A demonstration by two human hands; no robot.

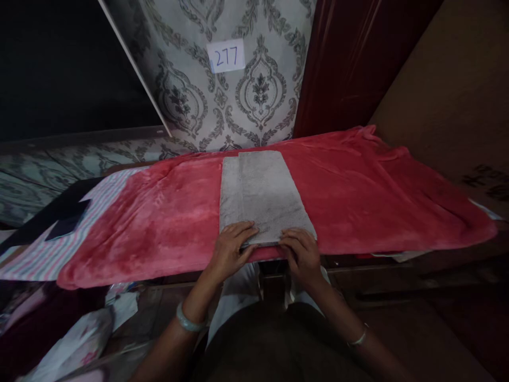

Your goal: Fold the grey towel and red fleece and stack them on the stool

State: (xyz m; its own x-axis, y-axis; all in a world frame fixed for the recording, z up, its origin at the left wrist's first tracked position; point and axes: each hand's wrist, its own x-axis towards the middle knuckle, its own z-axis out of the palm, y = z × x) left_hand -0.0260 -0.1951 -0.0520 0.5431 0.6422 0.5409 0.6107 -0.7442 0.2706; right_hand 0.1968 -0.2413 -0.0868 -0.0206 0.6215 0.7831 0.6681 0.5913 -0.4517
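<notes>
A grey folded cloth, towel-like [266,191], lies flat in the middle of a red plush blanket [178,212]. One layer's straight edge shows along its left side. At the cloth's near left corner is my left hand [233,249], fingers on top and thumb at the near edge, closed on it. My right hand [302,252] pinches the same edge near the right corner, its thumb partly tucked under. The cloth between the hands stays flat on the blanket.
The blanket covers a table against a patterned wall [260,90] bearing a paper marked 277 [226,55]. A dark screen [71,69] stands at the upper left. Striped cloth [79,233] and a dark flat item [69,220] lie left. A cardboard surface [457,95] rises at right.
</notes>
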